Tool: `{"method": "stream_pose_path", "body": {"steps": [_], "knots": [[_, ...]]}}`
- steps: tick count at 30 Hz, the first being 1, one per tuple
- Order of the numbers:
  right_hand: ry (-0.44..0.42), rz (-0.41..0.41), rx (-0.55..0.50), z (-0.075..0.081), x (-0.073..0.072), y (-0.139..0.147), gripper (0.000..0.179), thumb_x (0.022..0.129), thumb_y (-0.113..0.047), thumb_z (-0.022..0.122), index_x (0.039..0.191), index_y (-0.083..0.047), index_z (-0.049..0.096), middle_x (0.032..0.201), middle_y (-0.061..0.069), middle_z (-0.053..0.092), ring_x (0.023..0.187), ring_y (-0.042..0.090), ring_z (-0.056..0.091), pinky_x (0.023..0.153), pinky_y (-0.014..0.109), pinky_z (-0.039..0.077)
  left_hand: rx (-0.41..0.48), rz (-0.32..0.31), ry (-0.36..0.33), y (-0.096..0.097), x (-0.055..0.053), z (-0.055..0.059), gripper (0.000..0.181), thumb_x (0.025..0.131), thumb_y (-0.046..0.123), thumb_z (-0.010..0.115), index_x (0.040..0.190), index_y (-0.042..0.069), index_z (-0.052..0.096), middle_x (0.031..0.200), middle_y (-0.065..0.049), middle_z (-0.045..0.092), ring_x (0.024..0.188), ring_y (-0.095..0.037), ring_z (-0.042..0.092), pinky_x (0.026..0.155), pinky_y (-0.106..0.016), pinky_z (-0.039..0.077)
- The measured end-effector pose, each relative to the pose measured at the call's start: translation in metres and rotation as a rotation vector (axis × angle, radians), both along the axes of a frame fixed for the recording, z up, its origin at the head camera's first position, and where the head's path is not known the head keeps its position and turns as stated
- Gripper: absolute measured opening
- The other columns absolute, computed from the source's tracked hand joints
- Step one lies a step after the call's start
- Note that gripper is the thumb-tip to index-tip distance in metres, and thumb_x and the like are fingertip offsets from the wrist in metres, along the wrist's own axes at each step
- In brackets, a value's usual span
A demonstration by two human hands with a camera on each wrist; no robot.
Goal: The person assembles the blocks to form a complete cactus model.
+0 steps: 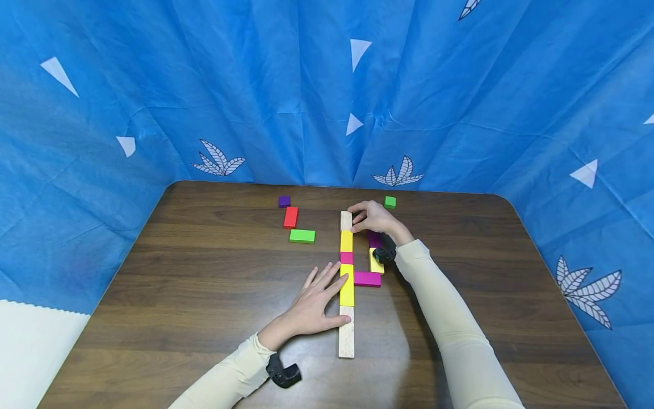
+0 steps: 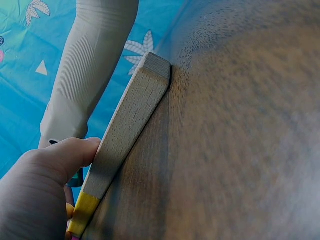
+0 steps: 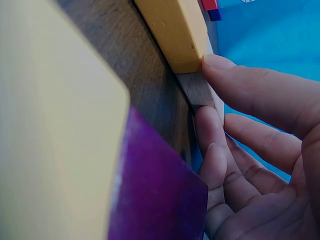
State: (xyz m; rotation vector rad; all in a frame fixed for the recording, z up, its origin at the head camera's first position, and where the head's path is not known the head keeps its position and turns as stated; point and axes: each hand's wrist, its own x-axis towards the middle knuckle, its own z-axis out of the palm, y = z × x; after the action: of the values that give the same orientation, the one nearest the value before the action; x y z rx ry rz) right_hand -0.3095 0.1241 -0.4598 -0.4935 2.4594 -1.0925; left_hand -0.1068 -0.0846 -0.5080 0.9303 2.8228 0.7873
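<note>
Clock directions run from the small magenta block [image 1: 346,258] on the dark, wood-grained counter [image 1: 194,295]. Toward 10 o'clock lie three smooth, straight-edged blocks: a small purple one [image 1: 284,201], a red oblong [image 1: 290,217] and a green oblong [image 1: 302,236]. At 7 o'clock the left hand [image 1: 313,309] has a wide grip, straight fingers spread over the long yellow block [image 1: 347,292], thumb touching the long pale block [image 1: 346,343], whose bare wood shows grain. These stretch toward 6 o'clock; toward 12, the same straight row continues with a shorter yellow block [image 1: 346,241] and a short pale block [image 1: 346,220]. Rightward come a magenta oblong [image 1: 367,279] at 4, a pale-yellow block [image 1: 376,264] at 3 and a deep-purple block [image 1: 374,238] at 2. At 1 o'clock the right hand [image 1: 377,217] has a narrow grip, bent fingers at the short pale block's edge; whether they pinch it, I cannot tell. Farther that way sits a small green block [image 1: 390,202].
</note>
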Motion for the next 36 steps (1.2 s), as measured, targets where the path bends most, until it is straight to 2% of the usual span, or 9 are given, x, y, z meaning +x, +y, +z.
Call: {"method": "stream_pose_path", "body": {"steps": [14,23,28,33,36], "knots": [[0.018,0.016,0.0,-0.001,0.001,0.0,0.06,0.081,-0.007,0.078,0.135,0.001,0.055,0.129,0.019,0.06,0.102,0.028,0.065,0.087,0.034,0.056,0.03,-0.009,0.071,0.0,0.001,-0.002,0.084,0.083,0.056,0.064,0.15,0.01,0.04,0.162,-0.013,0.022,0.15,-0.034,0.02,0.119,-0.058,0.014],[0.076,0.006,0.0,0.005,0.004,0.008,0.058,0.084,-0.012,0.075,0.137,-0.002,0.054,0.133,0.018,0.058,0.102,0.028,0.066,0.091,0.04,0.055,0.009,0.001,0.035,0.001,0.001,-0.001,0.085,0.084,0.058,0.062,0.151,0.012,0.038,0.164,-0.011,0.019,0.151,-0.032,0.017,0.121,-0.056,0.011],[0.13,-0.065,-0.071,0.012,0.001,0.022,0.054,0.087,-0.012,0.073,0.137,-0.003,0.055,0.134,0.018,0.058,0.102,0.03,0.064,0.094,0.044,0.053,0.015,0.002,0.043,0.001,0.001,0.0,0.085,0.084,0.057,0.063,0.151,0.012,0.038,0.163,-0.011,0.02,0.151,-0.032,0.018,0.121,-0.057,0.012],[0.212,-0.198,-0.108,0.018,-0.007,0.045,0.049,0.089,-0.013,0.071,0.134,-0.001,0.057,0.132,0.02,0.06,0.103,0.031,0.062,0.081,0.034,0.052,0.026,-0.003,0.059,0.001,0.001,0.001,0.084,0.083,0.056,0.064,0.15,0.01,0.04,0.162,-0.013,0.023,0.15,-0.033,0.02,0.12,-0.057,0.013],[0.257,-0.279,-0.113,0.018,-0.013,0.058,0.048,0.089,-0.012,0.071,0.134,-0.002,0.058,0.132,0.02,0.06,0.104,0.032,0.062,0.078,0.032,0.051,0.028,-0.005,0.066,0.001,0.002,0.001,0.084,0.083,0.055,0.065,0.15,0.01,0.04,0.162,-0.013,0.023,0.15,-0.034,0.021,0.12,-0.057,0.014]]}}
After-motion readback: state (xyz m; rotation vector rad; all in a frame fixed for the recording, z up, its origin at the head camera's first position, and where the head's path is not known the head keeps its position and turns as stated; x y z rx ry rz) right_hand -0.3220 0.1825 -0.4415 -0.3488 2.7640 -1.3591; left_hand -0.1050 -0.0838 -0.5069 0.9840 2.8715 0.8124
